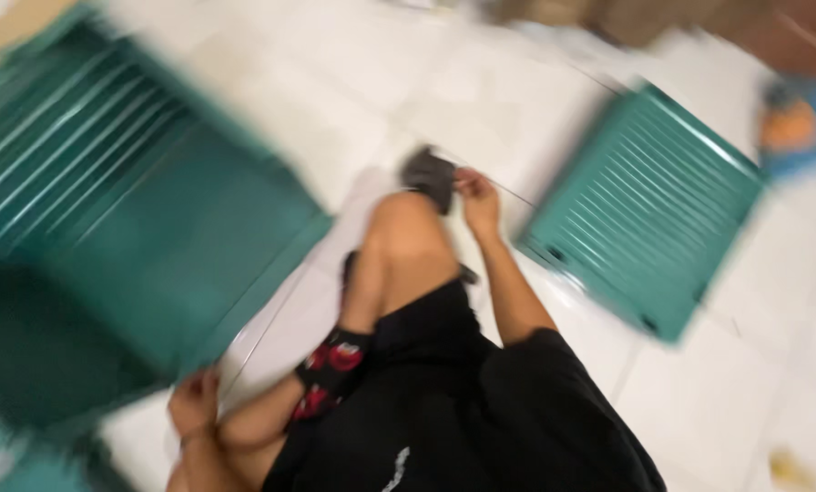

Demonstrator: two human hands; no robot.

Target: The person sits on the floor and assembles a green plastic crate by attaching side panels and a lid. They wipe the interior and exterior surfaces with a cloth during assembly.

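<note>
- Head view, blurred: two green louvred panels; large panel (126, 210) on the floor at 9 o'clock, small panel (645, 205) at 2 o'clock.
- One dark small object (429, 175) at 12 o'clock, just past the raised knee.
- Right hand (477, 199): grip closed on the dark small object's edge.
- Left hand (195, 404): at 7 o'clock, touching the large panel's near edge; whether its grip is closed, cannot tell.
- Surface: white tiled floor (718, 401).
- One blue-and-orange item (795, 128) at 2 o'clock, indistinct.

One head-worn view looks steeply down, close over the lap, onto the floor (699, 410); heavy blur, probably tilted.
</note>
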